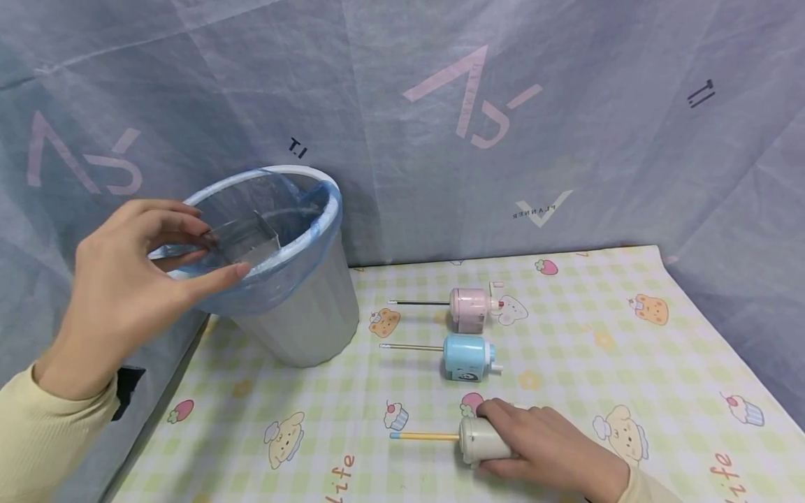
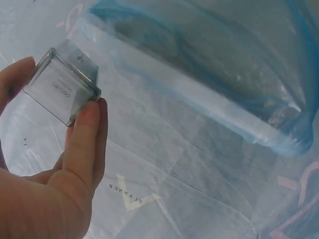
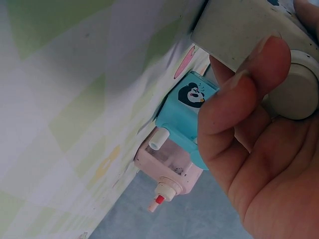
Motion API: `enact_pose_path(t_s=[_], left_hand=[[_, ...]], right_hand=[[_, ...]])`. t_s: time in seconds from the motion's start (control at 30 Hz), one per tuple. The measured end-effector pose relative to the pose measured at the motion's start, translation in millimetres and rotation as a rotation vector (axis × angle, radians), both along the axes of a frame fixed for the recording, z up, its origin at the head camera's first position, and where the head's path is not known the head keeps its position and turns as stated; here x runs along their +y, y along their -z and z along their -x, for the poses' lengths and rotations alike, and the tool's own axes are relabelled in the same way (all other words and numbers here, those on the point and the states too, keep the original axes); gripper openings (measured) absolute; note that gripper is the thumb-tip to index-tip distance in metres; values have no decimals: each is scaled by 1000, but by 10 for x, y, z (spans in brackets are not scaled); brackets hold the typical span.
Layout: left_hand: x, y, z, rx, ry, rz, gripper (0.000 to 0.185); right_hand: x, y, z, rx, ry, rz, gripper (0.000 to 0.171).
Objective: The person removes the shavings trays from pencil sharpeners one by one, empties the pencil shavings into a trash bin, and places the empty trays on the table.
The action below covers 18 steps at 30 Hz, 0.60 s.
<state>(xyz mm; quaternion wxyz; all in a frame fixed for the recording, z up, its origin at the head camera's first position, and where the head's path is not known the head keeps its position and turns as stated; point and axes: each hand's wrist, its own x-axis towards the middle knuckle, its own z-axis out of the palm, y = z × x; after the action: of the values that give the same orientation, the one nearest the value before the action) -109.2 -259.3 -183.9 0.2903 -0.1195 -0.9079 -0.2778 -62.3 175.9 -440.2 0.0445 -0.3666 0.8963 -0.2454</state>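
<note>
My left hand (image 1: 135,272) pinches a clear plastic shavings drawer (image 2: 57,89) between thumb and fingers. It holds the drawer over the rim of a grey trash bin (image 1: 302,328) lined with a blue bag (image 1: 277,279). No shavings can be made out inside the drawer. On the table, my right hand (image 1: 553,447) grips an off-white pencil sharpener (image 1: 481,440), with a yellow pencil (image 1: 428,436) sticking out to the left. In the right wrist view, fingers curl round the sharpener's body (image 3: 239,30).
Beyond the right hand stand a blue sharpener (image 1: 464,356) and a pink sharpener (image 1: 468,307), each with a pencil pointing left. A checked cloth (image 1: 553,335) with cartoon prints covers the table. Grey-blue fabric (image 1: 409,175) hangs behind.
</note>
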Motion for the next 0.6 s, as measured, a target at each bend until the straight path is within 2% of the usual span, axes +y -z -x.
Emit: enact_pose_path(t_s=[0.2, 0.6], left_hand=[[73, 63, -79, 123, 134, 6, 48], [153, 130, -221, 143, 221, 14, 54]], right_hand=[[-3, -12, -1, 1, 3, 1, 55], [-6, -21, -4, 12, 12, -2, 54]])
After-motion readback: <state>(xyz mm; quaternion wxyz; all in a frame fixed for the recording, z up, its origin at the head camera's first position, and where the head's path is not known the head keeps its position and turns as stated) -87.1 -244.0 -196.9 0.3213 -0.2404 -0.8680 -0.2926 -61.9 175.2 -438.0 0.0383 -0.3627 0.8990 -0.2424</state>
